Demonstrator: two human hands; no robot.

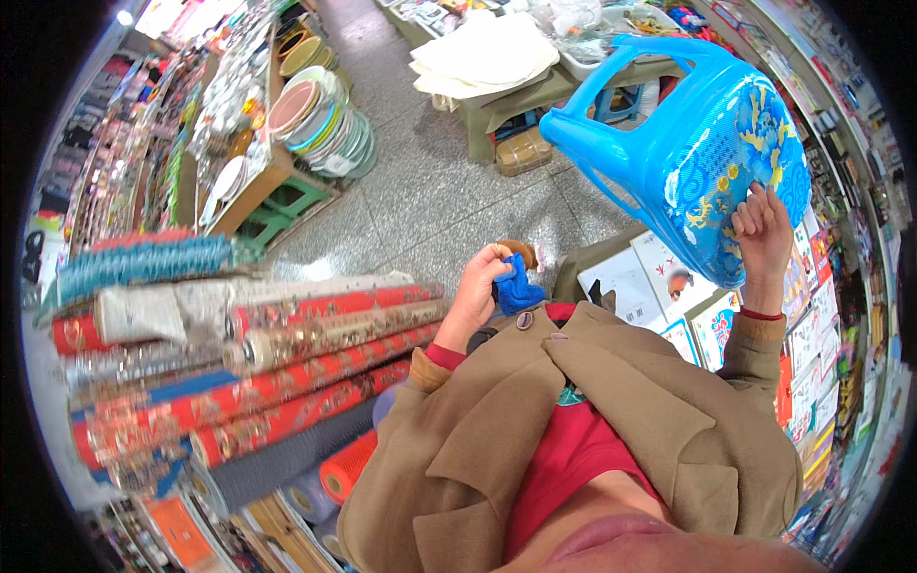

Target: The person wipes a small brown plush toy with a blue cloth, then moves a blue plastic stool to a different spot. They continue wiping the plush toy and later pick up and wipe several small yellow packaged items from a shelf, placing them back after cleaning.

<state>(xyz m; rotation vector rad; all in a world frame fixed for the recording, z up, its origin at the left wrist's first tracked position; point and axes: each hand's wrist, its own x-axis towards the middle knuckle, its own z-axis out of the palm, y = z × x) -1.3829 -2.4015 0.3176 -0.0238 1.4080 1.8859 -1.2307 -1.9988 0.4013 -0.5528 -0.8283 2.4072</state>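
My left hand (474, 290) pinches a small blue cloth (519, 286) in front of my coat. The cloth hangs bunched from thumb and fingers. Just behind it shows a brown object (521, 252), mostly covered. At the right, my right hand (762, 225) is against the patterned seat of a blue plastic stool (645, 161). Its index finger is extended and its other fingers are curled, with nothing visible between them. Tilted over, the stool has its legs towards the upper left and its flower-printed seat towards me. What supports it is hidden.
Rolls of patterned sheeting (337, 344) lie stacked at the left. Beyond are stacked plastic basins (326, 136) beside a goods shelf (247, 190). A table (494, 114) bears white sheets (487, 57). Books (666, 276) lie below the stool. A taped parcel (524, 150) sits on the speckled floor (401, 193).
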